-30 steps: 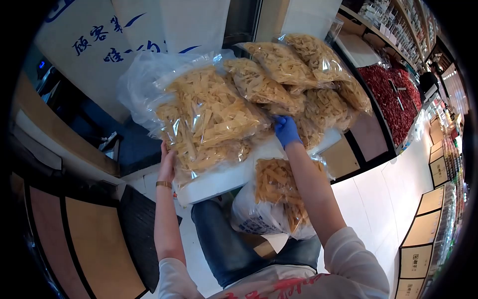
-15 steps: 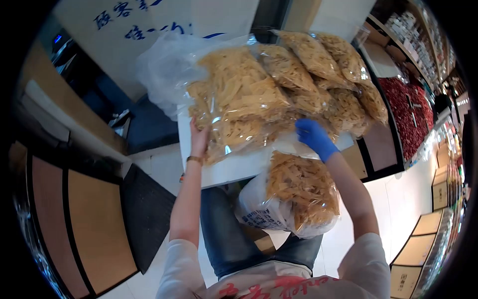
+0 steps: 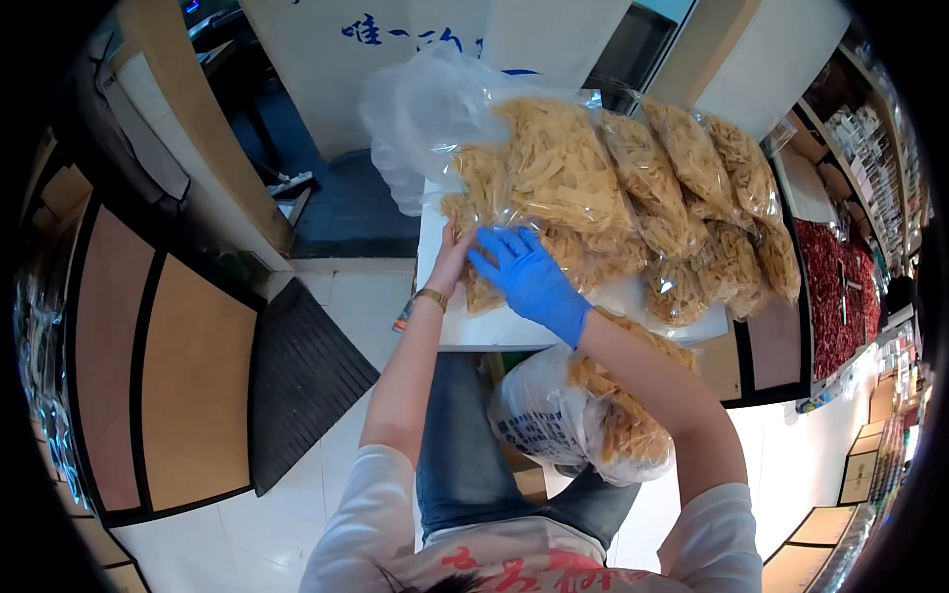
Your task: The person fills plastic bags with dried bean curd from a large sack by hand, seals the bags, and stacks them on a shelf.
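A large clear bag of dried yellowish flat strips (image 3: 563, 163) lies on the white table among similar bags. My bare left hand (image 3: 452, 265), with a band on the wrist, is at the left edge of this bag group, its fingers curled round the plastic and partly hidden. Close beside it, my blue-gloved right hand (image 3: 531, 282) rests on the front of the bags, fingers spread. A further bag of strips (image 3: 633, 425) sits below the table edge near my knees, in white plastic with blue print (image 3: 539, 410), partly covered by my right forearm.
Several filled bags (image 3: 692, 168) are stacked on the right of the white table (image 3: 484, 331). Crumpled clear plastic (image 3: 415, 119) lies at the back left. Dark red goods (image 3: 835, 296) fill a bin at the right. A wooden cabinet (image 3: 198, 385) stands at the left.
My right hand has moved left across the bag fronts to beside my left hand, its fingers now spread. The view has shifted, so the table appears farther right.
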`<state>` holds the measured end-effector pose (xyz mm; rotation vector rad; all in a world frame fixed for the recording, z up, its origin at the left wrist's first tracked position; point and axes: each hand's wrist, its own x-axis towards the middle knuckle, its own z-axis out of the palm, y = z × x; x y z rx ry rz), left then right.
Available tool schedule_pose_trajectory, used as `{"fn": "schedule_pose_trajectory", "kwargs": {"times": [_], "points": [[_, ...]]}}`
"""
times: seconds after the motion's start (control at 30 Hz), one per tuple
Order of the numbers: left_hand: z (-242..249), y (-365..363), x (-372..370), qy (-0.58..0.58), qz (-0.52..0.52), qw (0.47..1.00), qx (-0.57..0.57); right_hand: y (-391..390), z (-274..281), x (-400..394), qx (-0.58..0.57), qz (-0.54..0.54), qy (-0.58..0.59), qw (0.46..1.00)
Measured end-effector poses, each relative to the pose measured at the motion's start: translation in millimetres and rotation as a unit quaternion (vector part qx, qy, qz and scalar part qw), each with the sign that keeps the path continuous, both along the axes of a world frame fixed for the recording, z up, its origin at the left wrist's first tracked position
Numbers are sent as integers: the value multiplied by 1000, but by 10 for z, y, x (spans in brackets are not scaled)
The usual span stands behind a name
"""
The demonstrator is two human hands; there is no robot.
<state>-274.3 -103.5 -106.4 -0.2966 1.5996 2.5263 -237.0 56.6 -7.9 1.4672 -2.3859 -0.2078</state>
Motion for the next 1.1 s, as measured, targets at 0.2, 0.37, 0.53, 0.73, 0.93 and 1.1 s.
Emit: {"fn": "schedule_pose_trajectory", "kwargs": {"times": [0.2,0.37,0.53,0.73,0.93,1.1], "points": [[-54,-121,130,40,-19,999,-19,-383,-250,-53,106,-212,120,964],[123,-189,338,0,-20,1000,-5,-559,-291,-152,305,-340,135,879],[-185,-198,126,105,81,960,-247,-400,-137,61,143,-265,85,950],[-213,-211,126,143,208,944,-211,175,425,1147,-54,-40,-112,991],[-66,-379,185,75,128,987,-62,1022,694,1496,-87,-85,-229,966],[-259,-508,60,-16,174,967,-188,1592,927,1633,-157,-200,-210,944]]}}
